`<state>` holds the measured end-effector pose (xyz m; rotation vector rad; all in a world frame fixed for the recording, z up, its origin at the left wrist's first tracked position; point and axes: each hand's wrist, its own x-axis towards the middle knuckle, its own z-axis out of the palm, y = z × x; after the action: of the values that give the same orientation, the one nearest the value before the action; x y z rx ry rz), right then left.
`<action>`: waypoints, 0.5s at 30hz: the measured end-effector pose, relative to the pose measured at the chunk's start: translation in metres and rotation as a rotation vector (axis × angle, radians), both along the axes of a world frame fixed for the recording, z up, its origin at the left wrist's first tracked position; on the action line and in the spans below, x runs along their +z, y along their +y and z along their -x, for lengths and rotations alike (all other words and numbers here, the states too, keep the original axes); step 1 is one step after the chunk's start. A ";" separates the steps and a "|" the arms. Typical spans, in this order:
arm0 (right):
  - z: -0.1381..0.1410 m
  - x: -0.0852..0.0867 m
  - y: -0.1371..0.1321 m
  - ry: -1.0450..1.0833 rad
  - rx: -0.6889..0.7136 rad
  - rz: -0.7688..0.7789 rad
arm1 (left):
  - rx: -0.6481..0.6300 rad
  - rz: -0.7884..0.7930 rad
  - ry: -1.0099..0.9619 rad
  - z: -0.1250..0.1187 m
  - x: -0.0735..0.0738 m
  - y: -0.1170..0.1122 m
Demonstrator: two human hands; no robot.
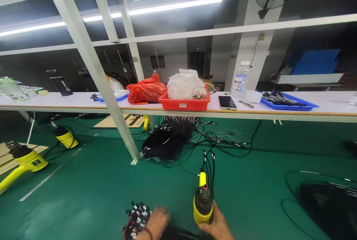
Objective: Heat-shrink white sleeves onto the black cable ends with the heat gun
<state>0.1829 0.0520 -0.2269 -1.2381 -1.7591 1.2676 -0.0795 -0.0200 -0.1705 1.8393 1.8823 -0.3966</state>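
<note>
Head view: holds yellow-and-black heat gun (203,210) in right grip (219,223), fingers closed around body, nozzle pointing up. Shows left grip (156,220) blurred, at right edge of cable bundle (136,219) with white-banded ends; cannot tell finger closure or hold. Places bundle on green desk (103,191), left of heat gun. Beyond gun: black cable coil (161,143), below shelf (334,102) bearing red bin (174,105).

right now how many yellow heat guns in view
3: one heat gun in the right hand, two heat guns at left. A half-hidden yellow piece under the shelf may be another.
</note>
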 end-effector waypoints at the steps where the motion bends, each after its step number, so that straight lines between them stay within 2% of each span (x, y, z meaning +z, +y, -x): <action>1: 0.004 -0.001 -0.002 0.010 -0.027 -0.009 | -0.001 -0.020 -0.001 -0.001 0.003 -0.002; 8: 0.030 -0.015 -0.023 -0.015 -0.234 -0.065 | -0.035 -0.086 0.012 0.003 0.028 -0.013; 15: 0.065 -0.032 -0.044 -0.014 -0.255 -0.118 | -0.038 -0.080 0.068 0.034 0.061 -0.021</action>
<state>0.1183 0.0081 -0.2592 -1.3557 -1.6011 0.9981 -0.1131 -0.0406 -0.1096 1.9388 1.9374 -0.4069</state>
